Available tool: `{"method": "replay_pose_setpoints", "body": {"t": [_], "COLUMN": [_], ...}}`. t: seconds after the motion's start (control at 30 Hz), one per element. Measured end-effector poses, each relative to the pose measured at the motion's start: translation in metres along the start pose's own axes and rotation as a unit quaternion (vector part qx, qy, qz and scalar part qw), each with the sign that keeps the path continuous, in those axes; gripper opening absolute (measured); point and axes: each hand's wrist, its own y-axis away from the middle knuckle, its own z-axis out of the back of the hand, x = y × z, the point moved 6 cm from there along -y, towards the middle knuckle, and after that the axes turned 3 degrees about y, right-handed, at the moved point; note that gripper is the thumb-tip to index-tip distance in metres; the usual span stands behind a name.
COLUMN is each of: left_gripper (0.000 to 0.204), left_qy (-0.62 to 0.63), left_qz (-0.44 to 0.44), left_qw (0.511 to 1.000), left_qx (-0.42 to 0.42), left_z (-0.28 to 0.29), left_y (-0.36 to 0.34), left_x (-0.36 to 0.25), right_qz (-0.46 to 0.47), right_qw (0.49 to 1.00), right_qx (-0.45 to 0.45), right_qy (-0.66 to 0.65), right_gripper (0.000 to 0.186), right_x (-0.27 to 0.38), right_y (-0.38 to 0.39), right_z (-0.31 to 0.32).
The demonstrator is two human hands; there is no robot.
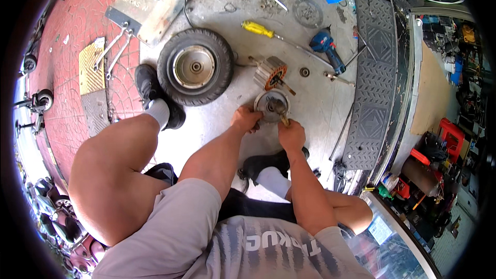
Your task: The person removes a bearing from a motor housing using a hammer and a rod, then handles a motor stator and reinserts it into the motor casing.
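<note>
Closest to the camera is the person's grey printed t-shirt (243, 243) and bare knees, crouched low over the concrete floor (320, 103). Just beyond, the left hand (246, 119) grips the near-left rim of a round metal motor cover (272, 104), fingers curled onto the edge, while the right hand (291, 135) is closed around a small brass-coloured tool (283, 120) poking at the cover's centre; what kind of tool it is I can't tell. The cover sits on the floor in the middle of the scene, just near of a stator (273, 73) with orange copper windings and a ribbed steel edge. My take on doing this bit well: keep the left hand pinning the disc flat so it doesn't spin or skate on the smooth concrete, and work the tip straight down, not levered sideways, since it's small and the hub looks like hard machined metal. Left of that lies a chunky rubber tyre (195, 66) with a dull silver hub, matte and knobbly. Further off are a yellow-handled screwdriver (258, 28), glossy plastic, and a blue cordless drill (327, 49). On the right runs a black diamond-patterned rubber ramp (374, 67).
</note>
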Motion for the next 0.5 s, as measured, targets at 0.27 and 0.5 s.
{"method": "replay_pose_setpoints", "body": {"t": [0.27, 0.5], "left_gripper": [0.034, 0.033], "left_qy": [0.020, 0.012], "left_qz": [-0.002, 0.003], "left_qw": [1.000, 1.000], "left_qx": [0.005, 0.009], "left_z": [0.001, 0.000], "left_y": [0.009, 0.008], "left_x": [-0.008, -0.005], "right_qz": [-0.073, -0.004], "right_qw": [0.997, 0.996], "right_qx": [0.002, 0.061], "right_qy": [-0.002, 0.063], "right_gripper": [0.031, 0.029], "right_x": [-0.028, -0.017], "right_y": [0.005, 0.019], "right_z": [0.001, -0.006]}}
